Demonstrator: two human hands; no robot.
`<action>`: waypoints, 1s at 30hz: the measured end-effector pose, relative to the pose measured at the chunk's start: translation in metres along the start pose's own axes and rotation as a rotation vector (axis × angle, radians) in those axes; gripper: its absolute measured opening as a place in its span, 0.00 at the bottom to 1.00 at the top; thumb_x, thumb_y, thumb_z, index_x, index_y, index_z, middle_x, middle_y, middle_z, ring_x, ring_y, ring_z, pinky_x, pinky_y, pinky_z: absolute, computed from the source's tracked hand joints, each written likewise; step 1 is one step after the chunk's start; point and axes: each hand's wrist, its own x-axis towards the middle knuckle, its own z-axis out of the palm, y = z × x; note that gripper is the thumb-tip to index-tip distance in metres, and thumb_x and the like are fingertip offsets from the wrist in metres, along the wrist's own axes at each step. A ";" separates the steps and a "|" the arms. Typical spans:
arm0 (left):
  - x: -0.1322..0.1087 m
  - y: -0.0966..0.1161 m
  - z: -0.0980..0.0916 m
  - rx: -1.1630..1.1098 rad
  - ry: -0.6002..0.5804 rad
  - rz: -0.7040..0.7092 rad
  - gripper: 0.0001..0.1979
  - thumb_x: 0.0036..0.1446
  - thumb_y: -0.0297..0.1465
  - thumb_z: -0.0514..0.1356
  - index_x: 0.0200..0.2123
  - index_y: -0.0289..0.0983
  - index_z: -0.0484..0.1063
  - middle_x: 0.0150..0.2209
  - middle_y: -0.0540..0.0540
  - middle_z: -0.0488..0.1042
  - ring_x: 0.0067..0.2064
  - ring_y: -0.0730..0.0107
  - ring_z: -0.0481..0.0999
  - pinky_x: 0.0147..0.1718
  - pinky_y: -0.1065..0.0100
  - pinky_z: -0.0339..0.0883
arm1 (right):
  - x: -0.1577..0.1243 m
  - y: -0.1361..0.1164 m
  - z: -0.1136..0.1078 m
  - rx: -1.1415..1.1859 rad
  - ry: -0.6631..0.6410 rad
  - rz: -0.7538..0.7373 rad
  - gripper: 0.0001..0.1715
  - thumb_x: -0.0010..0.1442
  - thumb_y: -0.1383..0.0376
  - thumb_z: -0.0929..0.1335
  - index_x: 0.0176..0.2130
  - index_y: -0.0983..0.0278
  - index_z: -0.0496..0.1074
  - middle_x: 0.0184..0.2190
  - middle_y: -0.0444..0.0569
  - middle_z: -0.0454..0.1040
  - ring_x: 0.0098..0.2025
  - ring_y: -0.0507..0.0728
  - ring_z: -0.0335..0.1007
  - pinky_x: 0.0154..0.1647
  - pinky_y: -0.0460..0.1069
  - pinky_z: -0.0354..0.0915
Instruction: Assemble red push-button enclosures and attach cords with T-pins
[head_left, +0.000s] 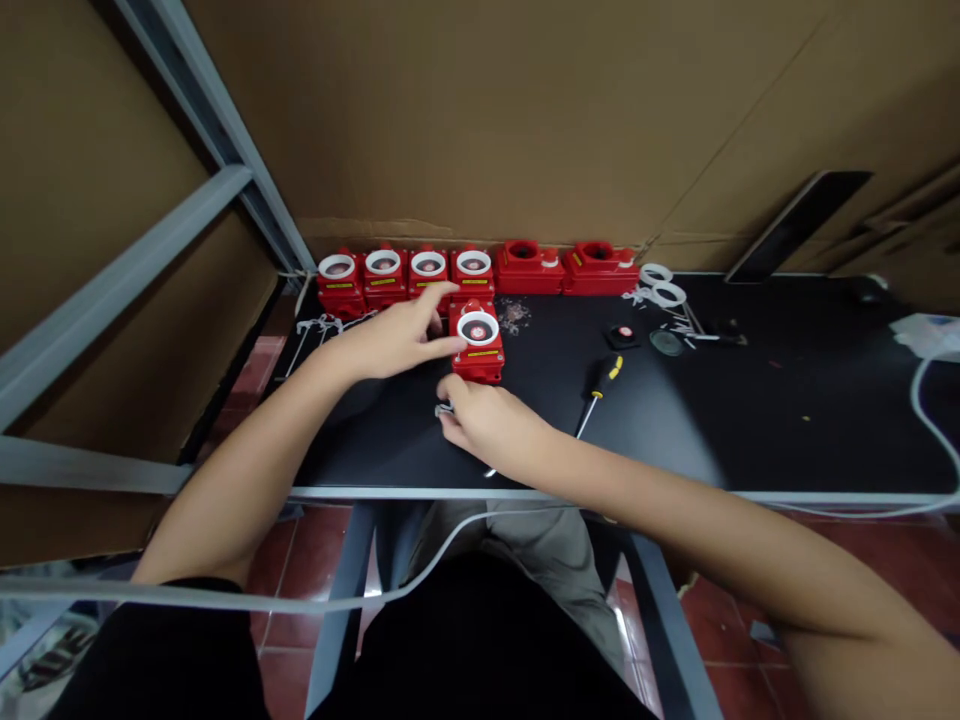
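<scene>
A red box [480,362] with a yellow label and a white ring around a dark round centre sits before me on the black tabletop. My left hand [401,335] is at its left side, thumb against the ring's edge, index finger stretched over the back; the other fingers are partly hidden. Just in front of the box, my right hand [487,420] is closed in a pinch around a small greyish piece [444,409], too small to name. Beneath the right forearm lies a screwdriver [606,378] with a black-and-yellow handle, its shaft partly covered.
Several similar red boxes [383,280] line the back; two red housings [529,268] there have open round holes. White rings [667,294], a clear disc [666,343] and a small black part [622,336] lie rightward. A white cable [300,605] crosses above my lap.
</scene>
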 end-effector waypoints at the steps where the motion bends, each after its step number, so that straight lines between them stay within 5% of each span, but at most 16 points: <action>1: -0.002 -0.002 -0.007 0.002 0.048 -0.024 0.43 0.77 0.49 0.62 0.83 0.33 0.55 0.57 0.32 0.87 0.52 0.49 0.89 0.54 0.55 0.79 | 0.009 -0.006 0.000 0.037 0.018 -0.014 0.21 0.81 0.68 0.66 0.68 0.74 0.71 0.46 0.65 0.86 0.41 0.65 0.87 0.45 0.56 0.76; 5: -0.009 -0.010 -0.031 0.035 0.264 -0.044 0.38 0.80 0.47 0.57 0.80 0.29 0.59 0.58 0.30 0.85 0.56 0.47 0.86 0.60 0.49 0.78 | 0.021 -0.011 0.000 0.185 0.090 -0.124 0.35 0.81 0.73 0.63 0.81 0.76 0.56 0.63 0.70 0.82 0.55 0.60 0.89 0.59 0.54 0.82; 8: -0.014 -0.012 -0.038 0.058 0.351 -0.034 0.36 0.79 0.48 0.58 0.77 0.30 0.63 0.57 0.33 0.85 0.56 0.47 0.85 0.62 0.46 0.78 | 0.007 0.005 0.003 0.181 0.113 -0.272 0.36 0.77 0.78 0.64 0.79 0.69 0.63 0.77 0.70 0.72 0.66 0.60 0.85 0.70 0.57 0.81; 10: -0.015 -0.011 -0.038 0.058 0.347 -0.018 0.34 0.78 0.47 0.59 0.76 0.31 0.65 0.54 0.35 0.85 0.53 0.49 0.85 0.60 0.47 0.78 | -0.002 0.015 0.007 -0.049 0.156 -0.484 0.36 0.78 0.78 0.63 0.79 0.64 0.67 0.82 0.68 0.67 0.63 0.62 0.85 0.62 0.60 0.85; 13: -0.016 -0.008 -0.036 0.056 0.314 -0.008 0.33 0.77 0.46 0.59 0.75 0.31 0.67 0.51 0.36 0.86 0.50 0.50 0.86 0.57 0.50 0.79 | -0.002 0.016 0.013 -0.368 0.120 -0.757 0.29 0.84 0.74 0.63 0.75 0.60 0.73 0.79 0.59 0.75 0.59 0.61 0.83 0.51 0.56 0.84; 15: -0.015 -0.006 -0.034 0.065 0.296 -0.019 0.32 0.76 0.46 0.59 0.73 0.32 0.68 0.50 0.36 0.86 0.51 0.49 0.86 0.57 0.50 0.79 | 0.006 0.006 0.017 -0.432 0.064 -0.827 0.21 0.86 0.71 0.63 0.66 0.60 0.80 0.66 0.54 0.85 0.58 0.59 0.82 0.50 0.53 0.80; 20: -0.014 -0.006 -0.036 0.079 0.276 -0.042 0.31 0.76 0.47 0.59 0.72 0.34 0.70 0.50 0.36 0.86 0.51 0.48 0.86 0.57 0.50 0.79 | 0.035 -0.020 0.022 -0.461 0.074 -0.665 0.23 0.87 0.71 0.60 0.51 0.66 0.83 0.46 0.57 0.85 0.52 0.62 0.82 0.49 0.55 0.75; 26: -0.020 -0.007 -0.044 0.110 0.342 -0.055 0.33 0.76 0.50 0.59 0.73 0.35 0.72 0.51 0.39 0.87 0.51 0.50 0.86 0.58 0.51 0.80 | 0.063 -0.035 0.011 -0.460 0.075 -0.436 0.26 0.86 0.74 0.56 0.53 0.71 0.82 0.51 0.66 0.86 0.53 0.65 0.82 0.49 0.56 0.73; 30: -0.019 -0.006 -0.044 0.124 0.353 -0.064 0.31 0.75 0.47 0.61 0.72 0.34 0.73 0.51 0.38 0.87 0.51 0.49 0.87 0.57 0.50 0.81 | 0.053 -0.042 -0.004 -0.440 0.053 -0.378 0.29 0.85 0.74 0.55 0.59 0.75 0.81 0.57 0.71 0.84 0.56 0.67 0.83 0.49 0.58 0.74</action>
